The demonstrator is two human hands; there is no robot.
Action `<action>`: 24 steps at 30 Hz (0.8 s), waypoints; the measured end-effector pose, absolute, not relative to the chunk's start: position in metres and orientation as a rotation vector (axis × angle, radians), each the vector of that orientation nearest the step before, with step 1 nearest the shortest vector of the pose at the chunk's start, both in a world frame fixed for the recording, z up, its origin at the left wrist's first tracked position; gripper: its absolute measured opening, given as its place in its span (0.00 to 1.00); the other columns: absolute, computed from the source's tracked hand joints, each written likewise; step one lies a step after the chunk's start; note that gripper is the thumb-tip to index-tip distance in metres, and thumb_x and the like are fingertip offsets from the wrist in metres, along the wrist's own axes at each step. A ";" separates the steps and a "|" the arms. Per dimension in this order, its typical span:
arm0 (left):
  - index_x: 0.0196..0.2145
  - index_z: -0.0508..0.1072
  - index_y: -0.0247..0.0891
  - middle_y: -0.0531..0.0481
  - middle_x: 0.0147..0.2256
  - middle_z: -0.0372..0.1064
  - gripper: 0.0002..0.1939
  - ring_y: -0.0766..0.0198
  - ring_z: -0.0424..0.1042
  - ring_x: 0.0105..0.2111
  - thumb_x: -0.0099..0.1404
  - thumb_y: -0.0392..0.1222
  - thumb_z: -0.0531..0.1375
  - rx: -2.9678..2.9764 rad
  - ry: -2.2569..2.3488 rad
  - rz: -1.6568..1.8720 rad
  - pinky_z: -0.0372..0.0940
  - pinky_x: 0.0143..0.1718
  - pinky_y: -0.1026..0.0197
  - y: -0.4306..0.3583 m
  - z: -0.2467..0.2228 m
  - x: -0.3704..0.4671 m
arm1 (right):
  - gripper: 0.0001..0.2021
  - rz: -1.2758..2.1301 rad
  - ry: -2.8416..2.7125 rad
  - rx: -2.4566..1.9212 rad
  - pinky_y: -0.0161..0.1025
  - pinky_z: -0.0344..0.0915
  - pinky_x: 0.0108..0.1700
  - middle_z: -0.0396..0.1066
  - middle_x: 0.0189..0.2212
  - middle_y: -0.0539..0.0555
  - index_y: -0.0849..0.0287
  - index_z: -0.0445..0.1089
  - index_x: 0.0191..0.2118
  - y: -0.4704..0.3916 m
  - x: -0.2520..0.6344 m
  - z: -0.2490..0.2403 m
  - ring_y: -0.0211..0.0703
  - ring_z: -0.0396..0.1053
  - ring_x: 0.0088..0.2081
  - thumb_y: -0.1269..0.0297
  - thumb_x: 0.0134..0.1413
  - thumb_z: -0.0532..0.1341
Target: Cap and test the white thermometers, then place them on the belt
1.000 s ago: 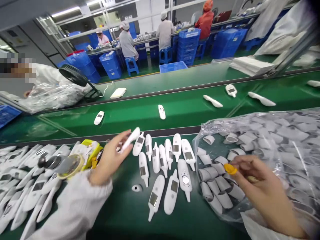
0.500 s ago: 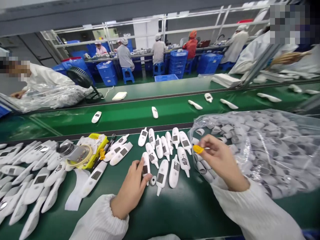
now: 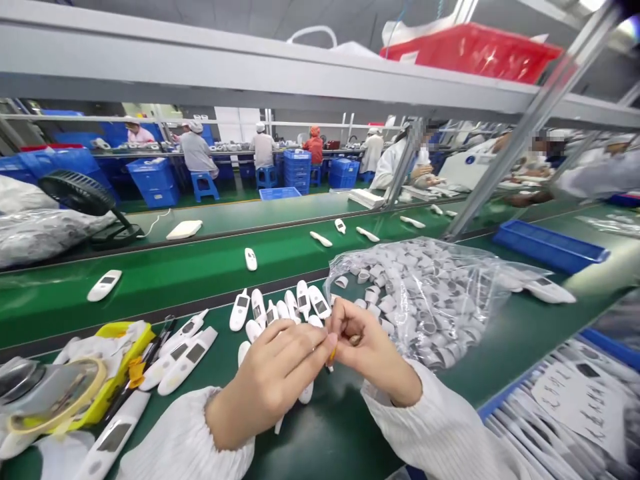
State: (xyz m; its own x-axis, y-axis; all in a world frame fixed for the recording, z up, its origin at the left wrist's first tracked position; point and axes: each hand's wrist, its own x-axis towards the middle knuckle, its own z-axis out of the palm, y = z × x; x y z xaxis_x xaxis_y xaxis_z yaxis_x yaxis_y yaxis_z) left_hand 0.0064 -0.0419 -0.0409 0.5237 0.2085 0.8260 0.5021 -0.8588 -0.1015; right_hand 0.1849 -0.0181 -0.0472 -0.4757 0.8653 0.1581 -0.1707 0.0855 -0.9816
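My left hand (image 3: 280,373) and my right hand (image 3: 365,343) meet above a group of white thermometer-like devices (image 3: 303,298). A small orange piece (image 3: 332,355) shows between their fingertips, pinched by my right hand. The left fingers are bent over the devices, their tips at the orange piece; whether they grip anything else is hidden. Several devices lie partly covered beneath my left hand. Right of my hands, a clear plastic bag (image 3: 435,293) holds many grey-white caps.
At left are a yellow tray (image 3: 117,333) with a tape roll and more devices (image 3: 187,360). Beyond runs a green conveyor (image 3: 165,273) carrying spaced devices. A blue tray (image 3: 553,247) and a box of devices (image 3: 575,407) are at right. People work in the background.
The view has swung right. My right hand has brought the orange piece left to my left hand, which has come off the device it was touching and moved up to meet it.
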 end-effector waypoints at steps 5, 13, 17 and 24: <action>0.42 0.74 0.26 0.42 0.35 0.78 0.11 0.60 0.76 0.38 0.72 0.28 0.52 -2.470 -0.467 -1.142 0.68 0.38 0.57 -0.038 -0.033 0.015 | 0.16 1.433 -1.514 -0.708 0.28 0.53 0.21 0.52 0.19 0.41 0.55 0.50 0.23 -0.014 0.180 -0.053 0.28 0.52 0.20 0.73 0.40 0.62; 0.44 0.75 0.24 0.42 0.39 0.79 0.13 0.60 0.77 0.42 0.72 0.28 0.52 -2.517 -0.309 -1.132 0.67 0.42 0.56 -0.032 -0.028 0.018 | 0.10 1.348 -1.592 -0.720 0.29 0.54 0.26 0.60 0.25 0.44 0.58 0.61 0.30 -0.015 0.189 -0.047 0.30 0.56 0.25 0.75 0.37 0.59; 0.38 0.77 0.28 0.44 0.37 0.80 0.12 0.60 0.78 0.41 0.71 0.28 0.52 -2.551 -0.235 -1.141 0.70 0.41 0.58 -0.032 -0.022 0.025 | 0.09 1.404 -1.537 -0.786 0.29 0.48 0.23 0.56 0.20 0.42 0.58 0.60 0.28 -0.018 0.191 -0.048 0.29 0.51 0.22 0.74 0.35 0.59; 0.43 0.77 0.29 0.47 0.40 0.81 0.12 0.61 0.78 0.44 0.71 0.31 0.53 -2.555 -0.197 -1.065 0.72 0.43 0.60 -0.031 -0.018 0.038 | 0.06 1.556 -1.446 -0.817 0.30 0.51 0.26 0.59 0.21 0.44 0.60 0.66 0.31 -0.019 0.200 -0.057 0.30 0.54 0.23 0.71 0.43 0.61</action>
